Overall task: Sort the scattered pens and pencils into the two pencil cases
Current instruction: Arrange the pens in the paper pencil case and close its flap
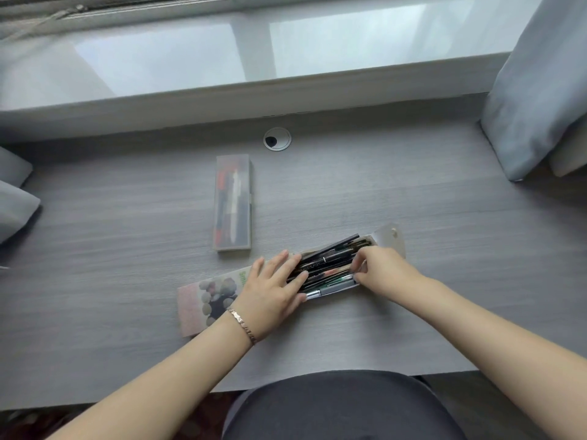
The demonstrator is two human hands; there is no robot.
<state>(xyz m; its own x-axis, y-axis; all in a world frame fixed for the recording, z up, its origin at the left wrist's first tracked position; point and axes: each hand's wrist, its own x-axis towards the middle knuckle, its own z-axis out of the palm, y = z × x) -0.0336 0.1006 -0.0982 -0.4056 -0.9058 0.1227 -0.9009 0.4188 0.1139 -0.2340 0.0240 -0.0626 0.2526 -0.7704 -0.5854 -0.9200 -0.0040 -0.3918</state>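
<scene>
grey woodgrain desk (413,198), frosted clear pencil case (234,203) with red, white and dark pens, pebble-print case (208,300), rose-gold bracelet (240,325)

Soft daylight is coming through the window (254,52) at the top, glaring pale across its sill. The worktop (413,201) is lying evenly lit with faint shadows. Wide-angle distortion is bending the edges; detail is looking slightly soft.

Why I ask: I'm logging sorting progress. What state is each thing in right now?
clear pencil case: closed, lying flat, pens inside.
printed pencil case: open, flap folded back, packed full.
pens and pencils: lying bundled in the printed pencil case.
left hand: open, fingers flat on the pens and pencils.
right hand: fingers curled, pinching pen ends by the flap.
</scene>
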